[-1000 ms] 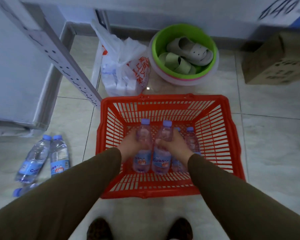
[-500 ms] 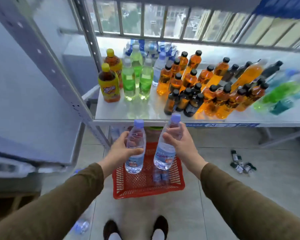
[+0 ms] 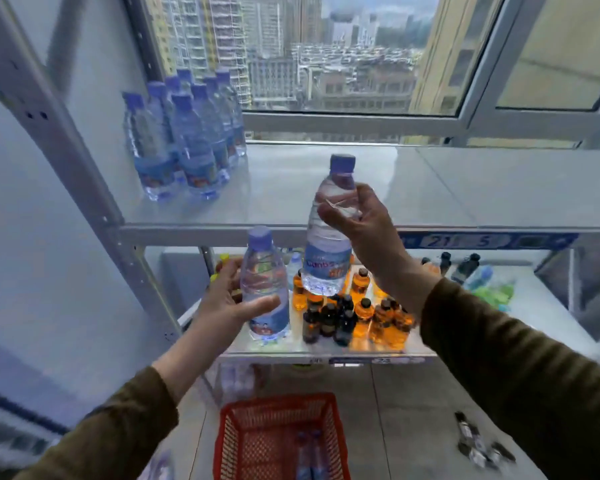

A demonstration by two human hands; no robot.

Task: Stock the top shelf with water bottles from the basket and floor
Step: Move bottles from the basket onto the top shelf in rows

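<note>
Before the shelving unit, both arms reach forward in brown sleeves. Right hand (image 3: 362, 223) raised higher, fingers and thumb curled round the upper body of a water bottle (image 3: 328, 237), held upright, its cap level with the top shelf (image 3: 326, 188) surface, base below the shelf edge. Left hand (image 3: 227, 299) lower, palm turned inward, thumb across the front of a second water bottle (image 3: 265, 289), fingers wrapped behind; bottle upright, cap at the shelf's front lip. Both bottles clear, purple-blue caps, blue labels low on the body. Cluster of matching bottles (image 3: 184, 140) stands at the top shelf's left rear. Red basket (image 3: 281, 434) on the floor below, two bottles lying inside.
</note>
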